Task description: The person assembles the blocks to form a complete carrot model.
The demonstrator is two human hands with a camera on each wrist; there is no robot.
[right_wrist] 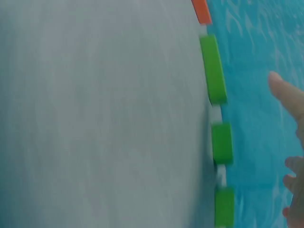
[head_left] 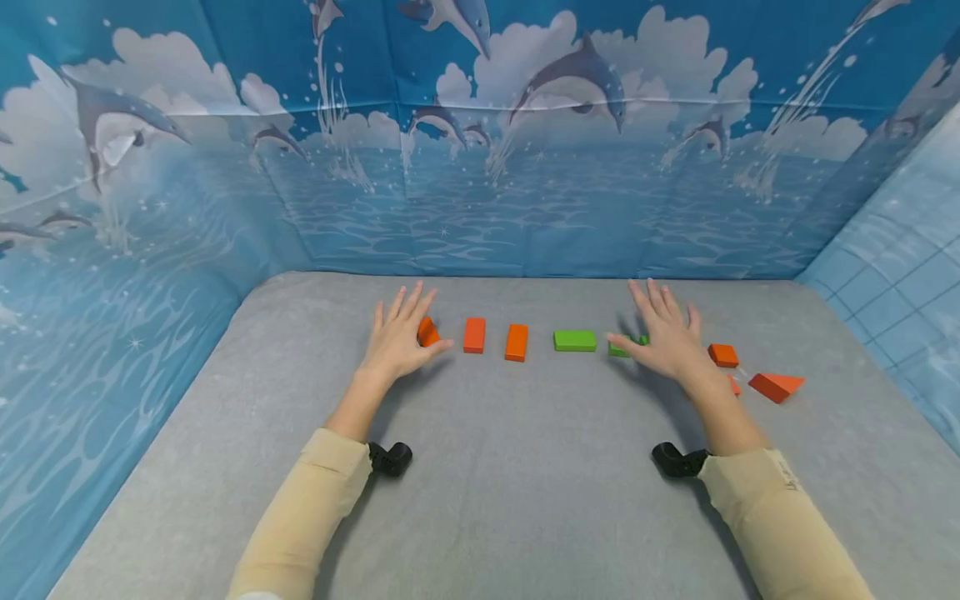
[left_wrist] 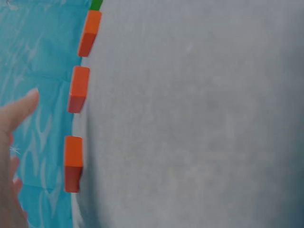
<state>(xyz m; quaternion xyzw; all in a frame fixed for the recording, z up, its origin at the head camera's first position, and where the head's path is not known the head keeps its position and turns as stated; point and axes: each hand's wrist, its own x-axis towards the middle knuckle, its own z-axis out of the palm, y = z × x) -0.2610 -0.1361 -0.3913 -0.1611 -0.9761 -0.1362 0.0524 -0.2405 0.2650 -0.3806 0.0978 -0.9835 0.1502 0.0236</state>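
Observation:
My left hand (head_left: 401,337) is spread with straight fingers above the left end of a row of toy blocks. It partly covers an orange block (head_left: 428,332). Two more orange blocks, one (head_left: 474,335) upright in view and one (head_left: 516,342) slightly tilted, lie to its right. A long green block (head_left: 574,341) follows, then a smaller green block (head_left: 618,350) beside my right thumb. My right hand (head_left: 667,340) is also spread, hiding most of another green block (head_left: 643,340). Neither hand holds anything. In the wrist views, a left thumb (left_wrist: 21,111) and right thumb (right_wrist: 287,97) appear apart from the blocks.
Right of my right wrist lie an orange block (head_left: 723,356), a wedge-shaped orange block (head_left: 777,387) and a partly hidden orange piece (head_left: 733,385). A grey cloth (head_left: 510,483) covers the surface. Blue dolphin-print curtains (head_left: 465,208) stand behind and at the sides.

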